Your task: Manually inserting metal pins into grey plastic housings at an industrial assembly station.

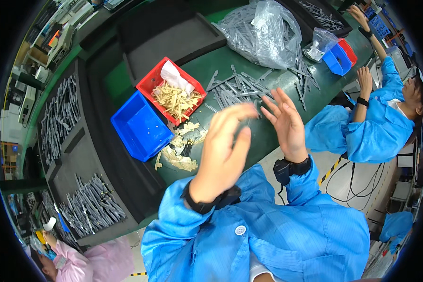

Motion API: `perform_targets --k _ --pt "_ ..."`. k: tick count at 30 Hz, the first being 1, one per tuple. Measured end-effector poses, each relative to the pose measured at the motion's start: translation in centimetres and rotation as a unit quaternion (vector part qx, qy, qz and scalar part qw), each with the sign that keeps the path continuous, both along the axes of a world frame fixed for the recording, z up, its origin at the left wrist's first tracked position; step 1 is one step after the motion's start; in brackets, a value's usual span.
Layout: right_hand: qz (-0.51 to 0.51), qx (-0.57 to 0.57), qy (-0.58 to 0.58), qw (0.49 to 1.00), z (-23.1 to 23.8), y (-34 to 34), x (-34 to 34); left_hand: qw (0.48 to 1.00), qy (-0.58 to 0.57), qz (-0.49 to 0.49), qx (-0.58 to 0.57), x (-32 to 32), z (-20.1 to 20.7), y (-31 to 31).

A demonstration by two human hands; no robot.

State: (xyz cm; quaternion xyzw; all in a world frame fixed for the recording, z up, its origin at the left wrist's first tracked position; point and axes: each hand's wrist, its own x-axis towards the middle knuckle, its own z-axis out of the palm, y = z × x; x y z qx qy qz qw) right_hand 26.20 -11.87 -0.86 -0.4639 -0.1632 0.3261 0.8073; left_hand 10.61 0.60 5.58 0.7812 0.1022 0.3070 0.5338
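My left hand (224, 151) is raised over the near part of the green table, slightly blurred, its fingers stretched out and thumb apart. Beside it, my right hand (286, 123) is held up with fingers spread. Nothing shows in either hand, and they do not touch. Beyond them lies a loose pile of slim grey plastic strips (237, 88). Left of my left hand, pale yellow scraps (182, 161) lie on the table, with a few small black pieces among them. Both wrists wear black bands.
A red bin (151, 79) holds yellow scraps and white tissue. Against it stands a blue bin (141, 127). A clear bag of grey strips (268, 35) lies farther back. Black trays (98, 174) with strips are at left. Co-workers in blue (362, 127) and pink (94, 263) are nearby.
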Motion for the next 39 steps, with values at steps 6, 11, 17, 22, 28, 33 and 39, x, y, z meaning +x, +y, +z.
perform_targets --k 6,11,17,22,28,33,39 --pt "-0.042 -0.119 -0.082 0.989 -2.1 -1.2 -0.6 0.946 -0.149 -0.049 0.283 -5.0 8.6 -3.2" --pt "-0.054 -0.07 -0.206 0.974 -5.2 0.9 -2.0 0.92 -0.163 -0.067 0.35 -8.9 11.3 -4.3" --pt "-0.057 -0.06 -0.257 0.963 -5.9 0.6 -2.0 0.868 -0.304 -0.211 0.331 -10.9 7.5 -2.8" --pt "-0.07 -0.064 -0.268 0.959 -5.9 0.2 -2.1 0.911 -0.187 -0.183 0.318 -11.6 11.8 -6.7" --pt "-0.062 -0.066 -0.277 0.957 -6.2 0.2 -2.5 0.735 -0.3 -0.355 0.493 -12.1 11.5 -1.9" --pt "-0.06 -0.085 -0.274 0.956 -6.2 0.4 -2.0 0.852 -0.21 -0.266 0.398 -14.0 12.1 -3.2" --pt "-0.056 -0.081 -0.293 0.951 -5.1 0.5 -2.0 0.949 -0.107 -0.26 0.145 -17.7 12.8 -3.3"
